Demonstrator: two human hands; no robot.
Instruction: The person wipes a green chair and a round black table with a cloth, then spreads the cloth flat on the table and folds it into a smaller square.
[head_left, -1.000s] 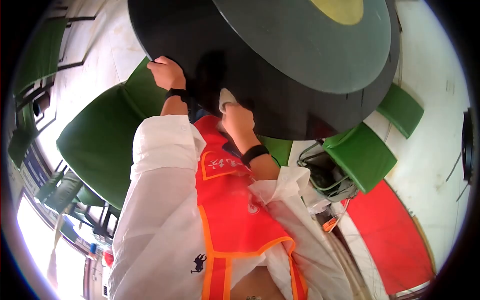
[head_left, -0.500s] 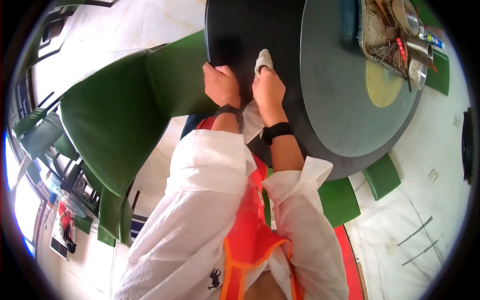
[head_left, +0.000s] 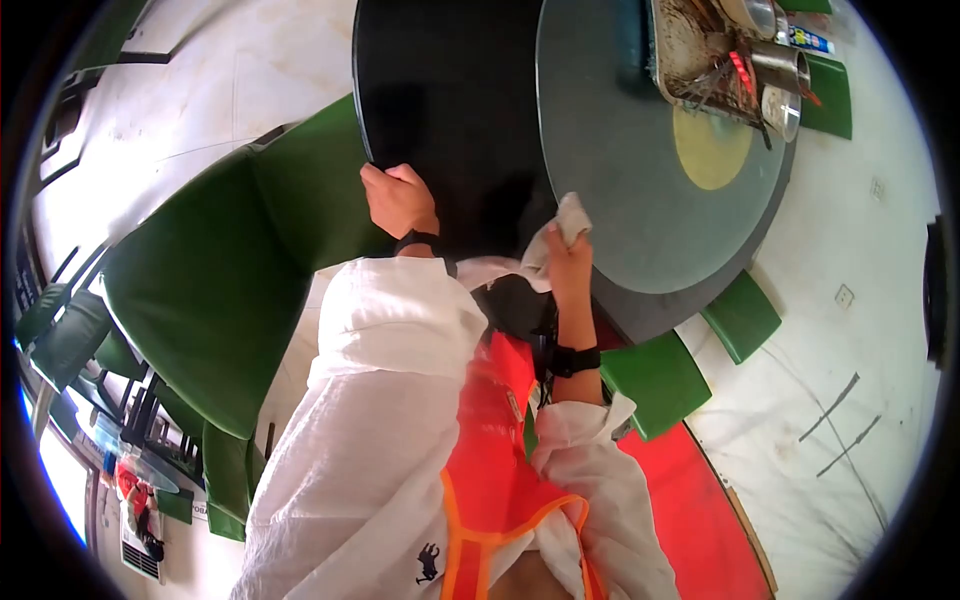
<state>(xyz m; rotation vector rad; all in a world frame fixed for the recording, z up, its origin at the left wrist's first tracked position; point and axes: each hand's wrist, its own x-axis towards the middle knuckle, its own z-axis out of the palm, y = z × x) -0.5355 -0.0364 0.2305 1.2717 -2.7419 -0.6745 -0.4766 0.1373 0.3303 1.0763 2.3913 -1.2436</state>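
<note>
A pale cloth is bunched in my right hand, which is closed round it over the black table, near the edge of the grey glass turntable. Part of the cloth hangs towards my body. At the table's left rim, my left hand is closed with its fingers curled at the edge; its grip is on the table edge. Both wrists wear dark bands.
A dirty tray holding utensils and metal containers stands on the turntable's far right. A green chair is close on my left, and green seats sit below the table's right side. A wall lies farther right.
My right hand has moved right and nearer my body with the cloth, from the black surface to the turntable's edge. My left hand stays at the rim. The view has shifted.
</note>
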